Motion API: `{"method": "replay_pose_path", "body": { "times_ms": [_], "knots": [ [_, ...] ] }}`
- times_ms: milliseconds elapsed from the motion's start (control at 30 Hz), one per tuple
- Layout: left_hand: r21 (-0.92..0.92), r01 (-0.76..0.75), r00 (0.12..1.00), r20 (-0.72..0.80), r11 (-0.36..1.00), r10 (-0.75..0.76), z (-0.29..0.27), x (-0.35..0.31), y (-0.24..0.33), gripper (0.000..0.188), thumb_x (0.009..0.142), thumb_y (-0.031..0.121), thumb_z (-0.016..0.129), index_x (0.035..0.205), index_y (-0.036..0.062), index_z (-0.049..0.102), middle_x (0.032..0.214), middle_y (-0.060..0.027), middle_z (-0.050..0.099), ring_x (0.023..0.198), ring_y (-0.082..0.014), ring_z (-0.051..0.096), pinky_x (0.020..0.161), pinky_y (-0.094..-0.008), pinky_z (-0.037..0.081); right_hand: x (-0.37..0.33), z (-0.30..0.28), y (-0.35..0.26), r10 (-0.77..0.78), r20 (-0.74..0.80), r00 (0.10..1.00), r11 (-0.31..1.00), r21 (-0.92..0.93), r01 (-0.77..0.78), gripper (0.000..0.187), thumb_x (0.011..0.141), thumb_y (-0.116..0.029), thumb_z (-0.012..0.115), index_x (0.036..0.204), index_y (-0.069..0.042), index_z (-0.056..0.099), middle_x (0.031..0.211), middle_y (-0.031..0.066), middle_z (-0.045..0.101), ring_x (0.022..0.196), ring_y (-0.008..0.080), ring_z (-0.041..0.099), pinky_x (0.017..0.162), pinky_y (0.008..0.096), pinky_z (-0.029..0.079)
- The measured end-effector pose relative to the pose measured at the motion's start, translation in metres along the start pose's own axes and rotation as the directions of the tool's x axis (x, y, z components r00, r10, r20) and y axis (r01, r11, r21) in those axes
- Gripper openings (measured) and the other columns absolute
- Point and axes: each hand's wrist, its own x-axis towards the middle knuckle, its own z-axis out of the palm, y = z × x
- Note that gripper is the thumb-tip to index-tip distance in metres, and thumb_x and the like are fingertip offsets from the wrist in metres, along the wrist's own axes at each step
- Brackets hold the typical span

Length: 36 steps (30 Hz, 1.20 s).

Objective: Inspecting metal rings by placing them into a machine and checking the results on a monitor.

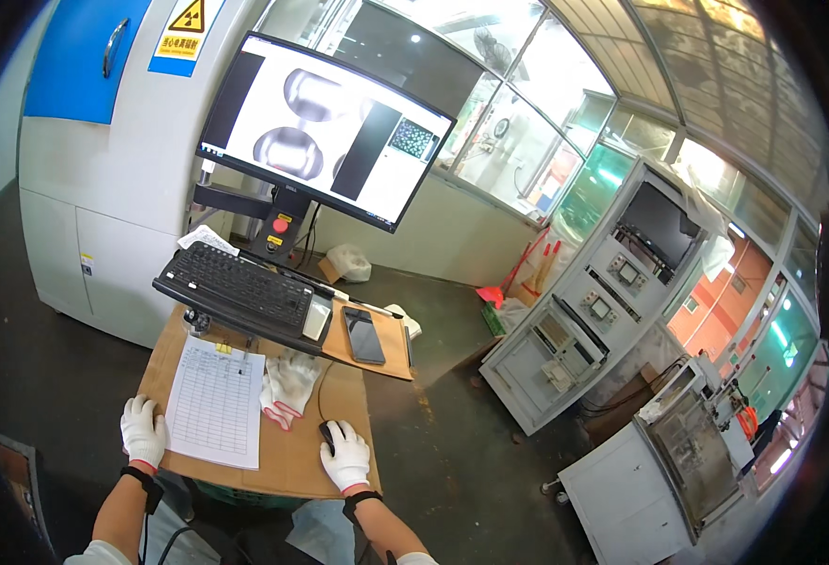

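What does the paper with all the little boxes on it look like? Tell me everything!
The paper sheet is white and printed with a grid of small rows and columns, like a form. It lies flat on the brown cardboard-covered desk, just below the black keyboard. The gloved left hand rests beside its left edge, and a spare pair of white gloves lies at its right edge. Nothing sits on it, and any writing is too small to tell.
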Motion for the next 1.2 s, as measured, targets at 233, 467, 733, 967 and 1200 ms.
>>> {"method": "replay_pose_path", "body": {
  "times_ms": [233, 467, 733, 967, 1200],
  "knots": [
    [0.003, 0.030, 0.999, 0.033, 1.000, -0.030, 0.002, 0.001, -0.001, 0.034, 0.084, 0.011, 0.071, 0.116, 0.0025, 0.066, 0.134, -0.0177, 0.060, 0.129, -0.0399, 0.052, 0.107, -0.0500, 0.045, 0.002, 0.002, 0.001, -0.008, 0.007, 1.000, 1.000, 0.010, 0.008, 0.051, 0.085, -0.028, 0.071, 0.135, -0.019, 0.063, 0.135, 0.0131, 0.063, 0.105, 0.0386, 0.067, 0.089, 0.0489, 0.056],
    [0.037, -0.017, 0.999, -0.050, 0.999, 0.019, 0.011, -0.001, -0.008, 0.033, 0.082, 0.012, 0.072, 0.113, 0.0053, 0.065, 0.131, -0.0145, 0.060, 0.127, -0.0389, 0.053, 0.104, -0.0502, 0.045, 0.000, 0.002, 0.000, 0.008, 0.016, 1.000, 1.000, 0.007, -0.008, 0.050, 0.086, -0.029, 0.070, 0.135, -0.021, 0.063, 0.137, 0.0121, 0.062, 0.107, 0.0386, 0.067, 0.089, 0.0499, 0.055],
    [0.017, -0.013, 0.999, -0.038, 1.000, 0.014, 0.004, 0.002, 0.000, 0.027, 0.082, 0.013, 0.071, 0.108, 0.0055, 0.067, 0.128, -0.0148, 0.062, 0.124, -0.0384, 0.054, 0.101, -0.0501, 0.046, 0.001, -0.002, -0.001, -0.007, 0.023, 1.000, 1.000, -0.004, 0.007, 0.048, 0.087, -0.031, 0.069, 0.134, -0.023, 0.065, 0.136, 0.0127, 0.062, 0.107, 0.0389, 0.066, 0.090, 0.0502, 0.054],
    [0.024, -0.007, 0.999, -0.041, 1.000, 0.008, 0.000, 0.001, 0.003, 0.028, 0.081, 0.015, 0.071, 0.107, 0.0062, 0.067, 0.127, -0.0144, 0.062, 0.124, -0.0386, 0.054, 0.100, -0.0509, 0.046, 0.002, -0.004, -0.003, -0.010, 0.003, 1.000, 1.000, 0.013, 0.010, 0.046, 0.085, -0.027, 0.070, 0.130, -0.021, 0.067, 0.134, 0.0125, 0.064, 0.104, 0.0399, 0.066, 0.089, 0.0510, 0.054],
    [0.035, 0.000, 1.000, -0.027, 0.999, 0.001, 0.005, 0.001, -0.002, 0.029, 0.081, 0.016, 0.071, 0.108, 0.0064, 0.068, 0.128, -0.0139, 0.062, 0.125, -0.0381, 0.054, 0.100, -0.0505, 0.046, 0.002, -0.005, -0.004, -0.010, 0.000, 1.000, 1.000, 0.008, 0.010, 0.046, 0.085, -0.028, 0.070, 0.131, -0.021, 0.067, 0.133, 0.0137, 0.064, 0.104, 0.0401, 0.066, 0.089, 0.0514, 0.054]
  ]
}}
